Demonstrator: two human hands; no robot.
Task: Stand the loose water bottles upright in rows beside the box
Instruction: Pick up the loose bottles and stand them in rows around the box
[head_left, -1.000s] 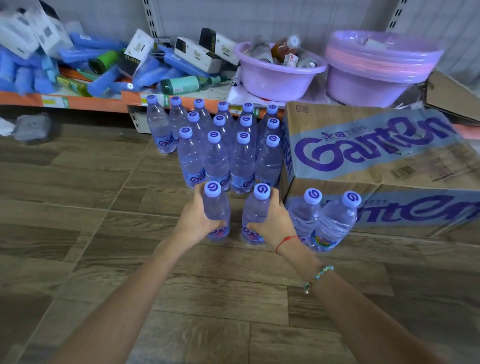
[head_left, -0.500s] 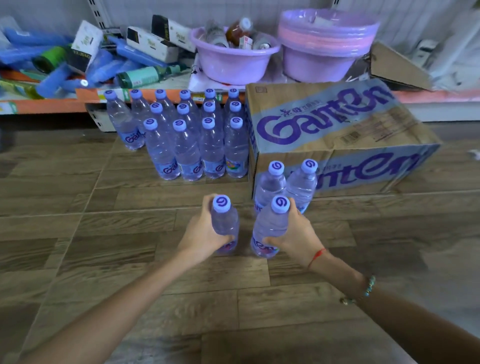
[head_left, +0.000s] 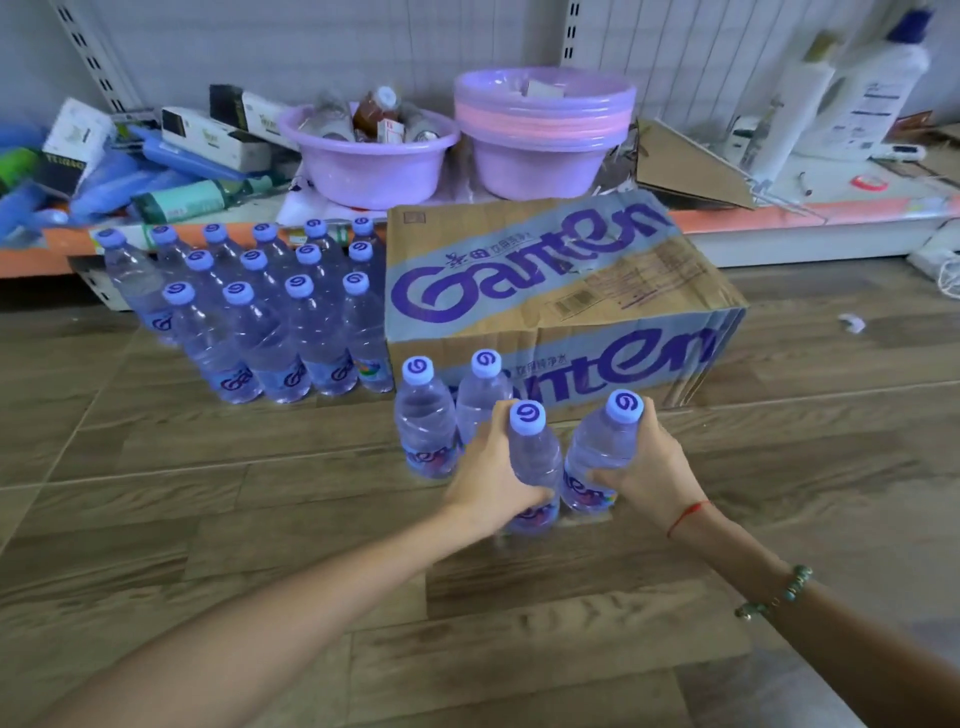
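A brown and purple cardboard box (head_left: 545, 270) lies on the wooden floor. To its left, several clear water bottles with purple caps (head_left: 270, 332) stand upright in rows. Two more bottles (head_left: 426, 421) stand upright in front of the box. My left hand (head_left: 488, 478) grips one upright bottle (head_left: 535, 467) by its body. My right hand (head_left: 644, 467) grips another upright bottle (head_left: 602, 452) just to the right of it. Both held bottles are close in front of the two standing ones, at or near the floor.
A low orange-edged shelf (head_left: 779, 213) runs behind the box, holding two purple basins (head_left: 374, 156), blue packets, boxes and white bottles (head_left: 872, 88). A folded cardboard piece (head_left: 685, 166) leans on the shelf. Open wooden floor (head_left: 208, 519) stretches left and toward me.
Both hands, each with a bottle, have moved right and away from the rows, to the front of the box beside the two standing bottles. The camera has swung right.
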